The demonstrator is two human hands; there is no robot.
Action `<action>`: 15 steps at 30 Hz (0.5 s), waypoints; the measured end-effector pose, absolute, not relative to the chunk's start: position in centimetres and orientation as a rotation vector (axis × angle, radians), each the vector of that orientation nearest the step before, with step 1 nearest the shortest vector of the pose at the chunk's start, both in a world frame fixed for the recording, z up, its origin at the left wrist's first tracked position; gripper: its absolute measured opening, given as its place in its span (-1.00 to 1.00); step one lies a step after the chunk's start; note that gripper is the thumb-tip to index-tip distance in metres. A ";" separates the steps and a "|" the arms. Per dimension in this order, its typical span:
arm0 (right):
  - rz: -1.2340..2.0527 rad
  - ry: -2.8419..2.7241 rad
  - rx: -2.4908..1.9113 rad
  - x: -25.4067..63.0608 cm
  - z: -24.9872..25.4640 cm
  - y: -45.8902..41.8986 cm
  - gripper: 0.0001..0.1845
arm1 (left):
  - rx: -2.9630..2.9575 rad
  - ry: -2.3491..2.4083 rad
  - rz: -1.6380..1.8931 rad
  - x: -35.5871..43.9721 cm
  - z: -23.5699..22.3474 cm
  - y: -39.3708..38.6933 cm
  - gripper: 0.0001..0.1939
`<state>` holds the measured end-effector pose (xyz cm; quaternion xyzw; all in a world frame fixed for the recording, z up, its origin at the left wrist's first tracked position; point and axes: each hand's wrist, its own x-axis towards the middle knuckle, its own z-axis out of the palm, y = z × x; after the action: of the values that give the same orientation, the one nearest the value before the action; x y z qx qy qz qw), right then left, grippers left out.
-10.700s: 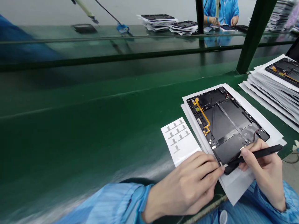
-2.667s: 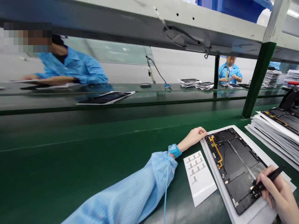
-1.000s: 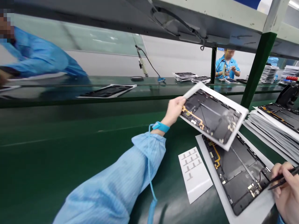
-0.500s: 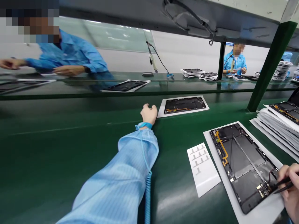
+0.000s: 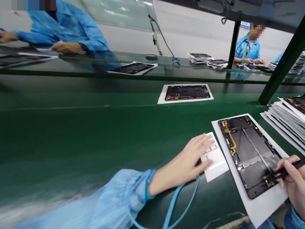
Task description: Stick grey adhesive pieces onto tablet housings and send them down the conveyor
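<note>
In the head view, the person's left hand [image 5: 189, 159], fingers parted, is partly covering a white rectangular card [image 5: 216, 168] printed with small grey marks; whether it is touching the card, one cannot tell. Well apart from it, the right hand [image 5: 295, 178] is gripping slim black tweezers [image 5: 281, 173], their tips meeting the near end of a flat, black, rectangular tablet casing [image 5: 252, 152]. That casing is lying on white paper [image 5: 258, 208] on the green table [image 5: 95, 136]. Farther back, a second black casing [image 5: 188, 92] is lying on a white sheet [image 5: 162, 97].
</note>
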<state>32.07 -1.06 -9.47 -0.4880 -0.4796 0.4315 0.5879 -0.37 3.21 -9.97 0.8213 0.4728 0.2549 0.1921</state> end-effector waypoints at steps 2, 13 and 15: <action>1.037 -1.310 -1.219 31.7 -7.5 -0.9 -0.71 | 2.387 1.208 0.516 0.8 -9.8 2.4 -0.39; 1.358 -2.012 -0.814 19.3 -5.5 8.5 -0.58 | 2.555 1.332 0.176 1.1 -8.4 3.0 -0.10; 1.385 -1.989 -0.809 18.6 -7.0 9.0 -0.56 | 2.575 1.324 0.148 1.3 -8.5 2.8 -0.12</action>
<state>18.59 9.03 -7.00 -0.3032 -0.7453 0.5188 0.2888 1.27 2.82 -8.48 0.8816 0.4534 0.0508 0.1210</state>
